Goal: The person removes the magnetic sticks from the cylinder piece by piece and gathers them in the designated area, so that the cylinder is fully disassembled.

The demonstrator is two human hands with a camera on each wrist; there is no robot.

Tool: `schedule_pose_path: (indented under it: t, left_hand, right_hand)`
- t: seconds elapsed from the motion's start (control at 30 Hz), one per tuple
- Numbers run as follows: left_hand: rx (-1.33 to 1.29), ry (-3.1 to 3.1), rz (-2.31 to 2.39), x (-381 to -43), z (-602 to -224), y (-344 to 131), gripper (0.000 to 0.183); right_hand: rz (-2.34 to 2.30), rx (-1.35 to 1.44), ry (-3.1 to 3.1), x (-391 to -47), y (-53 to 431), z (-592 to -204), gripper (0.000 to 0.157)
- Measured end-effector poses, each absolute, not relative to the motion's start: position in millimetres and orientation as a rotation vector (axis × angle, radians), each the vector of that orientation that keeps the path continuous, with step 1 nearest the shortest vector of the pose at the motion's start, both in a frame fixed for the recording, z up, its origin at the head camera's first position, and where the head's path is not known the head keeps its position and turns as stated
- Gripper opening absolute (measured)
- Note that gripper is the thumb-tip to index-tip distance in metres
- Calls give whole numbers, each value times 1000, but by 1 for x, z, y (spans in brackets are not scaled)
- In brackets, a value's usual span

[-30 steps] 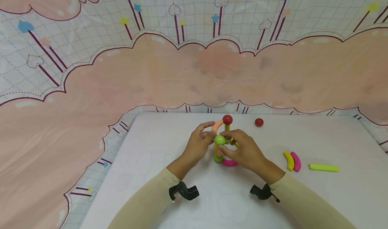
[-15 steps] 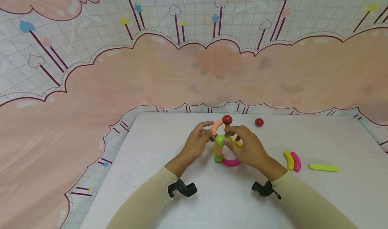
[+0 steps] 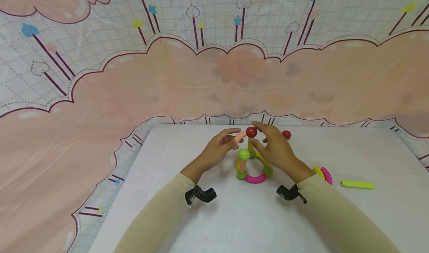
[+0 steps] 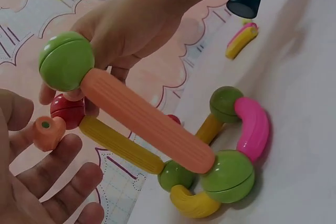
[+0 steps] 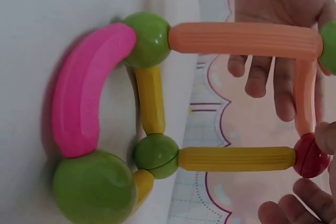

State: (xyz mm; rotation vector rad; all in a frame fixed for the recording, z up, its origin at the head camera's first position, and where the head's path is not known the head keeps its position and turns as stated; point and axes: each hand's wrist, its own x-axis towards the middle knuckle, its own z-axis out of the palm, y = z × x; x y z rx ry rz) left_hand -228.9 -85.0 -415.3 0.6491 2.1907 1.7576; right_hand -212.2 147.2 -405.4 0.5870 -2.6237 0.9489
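My left hand (image 3: 214, 150) pinches the free end of a curved orange stick (image 3: 238, 138); its other end meets a red ball (image 3: 251, 132). Around that red ball are the thumb and fingers of my right hand (image 3: 276, 150). The ball tops an upright yellow stick (image 5: 236, 159). An upright orange stick (image 4: 149, 121) carries a light green ball (image 3: 243, 154), which stands apart from the curved stick's held end. Both uprights rise from a ring on the table, made of green balls (image 5: 94, 187), a pink curved stick (image 3: 255, 179) and yellow curved sticks (image 4: 194, 203).
A loose red ball (image 3: 286, 134) lies behind my right hand. Right of my right forearm are a yellow curved stick (image 3: 318, 170), a pink curved stick (image 3: 326, 175) and a light green straight stick (image 3: 358, 185). A patterned cloth (image 3: 214, 85) hangs behind the white table (image 3: 234, 219).
My right hand has left the light green ball and moved up and back to the red ball. My left hand keeps the curved stick, with its fingers shifted slightly upward.
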Motion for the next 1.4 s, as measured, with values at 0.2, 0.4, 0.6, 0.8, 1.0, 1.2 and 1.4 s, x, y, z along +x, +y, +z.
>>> schedule_pose_path:
  t: [0.2, 0.4, 0.6, 0.8, 1.0, 1.2, 1.4]
  left_hand:
    - [667, 2173, 1695, -235, -413, -84, 43]
    - [797, 2122, 1627, -241, -412, -93, 56]
    - [895, 2162, 1506, -246, -413, -100, 61]
    - [928, 2195, 1441, -250, -413, -100, 66]
    - [927, 2238, 1391, -252, -411, -101, 68]
    - [866, 2223, 1445, -250, -412, -103, 66]
    - [822, 2234, 1442, -247, -415, -105, 59]
  right_hand:
    - [870, 603, -2717, -220, 145, -406, 60]
    - [879, 579, -2736, -222, 142, -405, 56]
    - [894, 590, -2731, -221, 141, -406, 56]
    - [901, 588, -2731, -221, 140, -404, 55]
    - [907, 596, -2721, -221, 140, -404, 54]
    - [895, 595, -2735, -222, 139, -405, 54]
    - [920, 564, -2743, -221, 140, -404, 55]
